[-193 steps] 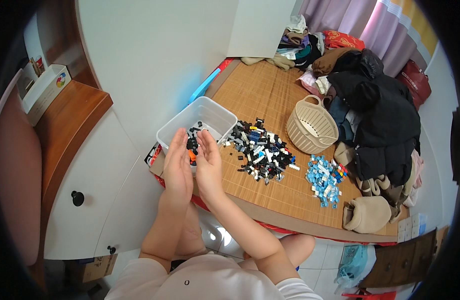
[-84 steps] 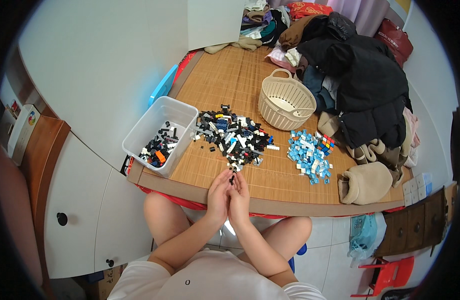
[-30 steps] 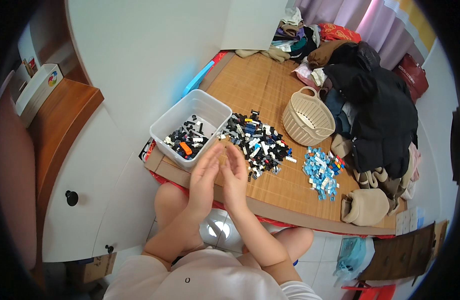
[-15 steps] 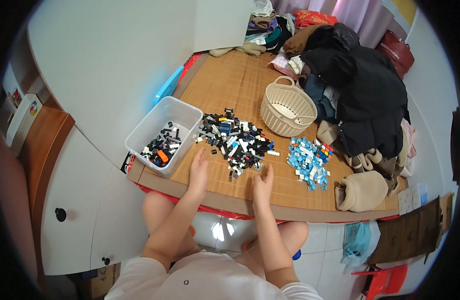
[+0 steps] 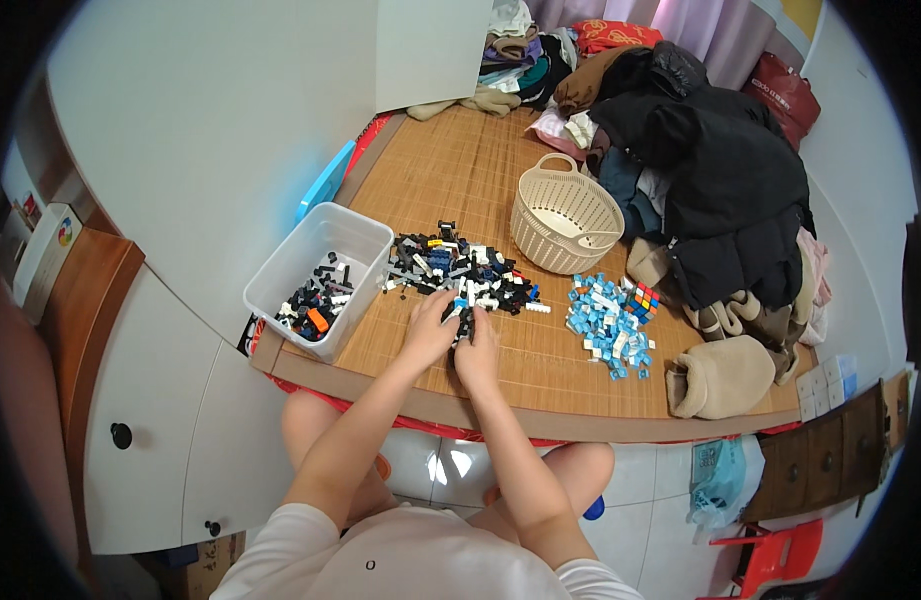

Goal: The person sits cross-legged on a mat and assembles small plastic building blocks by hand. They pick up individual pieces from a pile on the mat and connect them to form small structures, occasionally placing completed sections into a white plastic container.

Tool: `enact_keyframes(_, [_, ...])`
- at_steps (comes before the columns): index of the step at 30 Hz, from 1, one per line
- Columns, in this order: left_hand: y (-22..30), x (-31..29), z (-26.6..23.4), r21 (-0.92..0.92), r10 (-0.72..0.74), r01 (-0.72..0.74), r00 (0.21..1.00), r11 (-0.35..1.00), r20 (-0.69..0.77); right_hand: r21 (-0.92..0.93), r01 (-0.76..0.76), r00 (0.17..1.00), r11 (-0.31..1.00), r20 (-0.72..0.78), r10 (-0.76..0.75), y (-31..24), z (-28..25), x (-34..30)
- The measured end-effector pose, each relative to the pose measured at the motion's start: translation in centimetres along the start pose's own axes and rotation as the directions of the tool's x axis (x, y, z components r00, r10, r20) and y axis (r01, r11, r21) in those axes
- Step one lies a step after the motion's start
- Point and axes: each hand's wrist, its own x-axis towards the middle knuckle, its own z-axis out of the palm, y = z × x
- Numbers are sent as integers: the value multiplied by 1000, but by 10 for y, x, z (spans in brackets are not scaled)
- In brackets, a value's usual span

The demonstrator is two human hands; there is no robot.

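Note:
A heap of building bricks (image 5: 495, 273), mostly black, white and grey, lies on the woven mat (image 5: 460, 165). At the heap's near edge my left hand (image 5: 432, 327) and my right hand (image 5: 476, 356) have come together. Their curled fingers press a small clump of black and white bricks (image 5: 463, 325) between them. Some of the fingertips are hidden among the pieces. To the left stands a clear plastic bin (image 5: 365, 290) with more bricks at its bottom, an orange one among them.
Right of the heap lies a pile of light-blue and white pieces (image 5: 605, 325), touching a colourful puzzle cube (image 5: 642, 302). Behind it stands a beige woven-look basket (image 5: 567, 225). A blue lid (image 5: 325, 182) leans behind the bin. Dark clothes (image 5: 725, 170) are heaped at the right.
Both hands were apart and spread in front of the heap. They have moved forward and inward, closing on a clump of bricks and pushing the heap's near edge together.

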Motion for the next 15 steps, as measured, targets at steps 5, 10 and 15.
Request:
enact_keyframes(5, [7, -18, -12, -192, 73, -64, 996, 979, 43, 329, -80, 995, 941, 79, 58, 4, -13, -12])
enact_keyframes(10, [18, -43, -42, -459, -151, 208, 976, 864, 157, 524, -183, 983, 832, 98, 154, -10, -47, -34])
enact_keyframes(15, [26, -75, -52, -627, -265, 249, 962, 738, 70, 552, -278, 960, 786, 182, 212, 2, -60, -68])
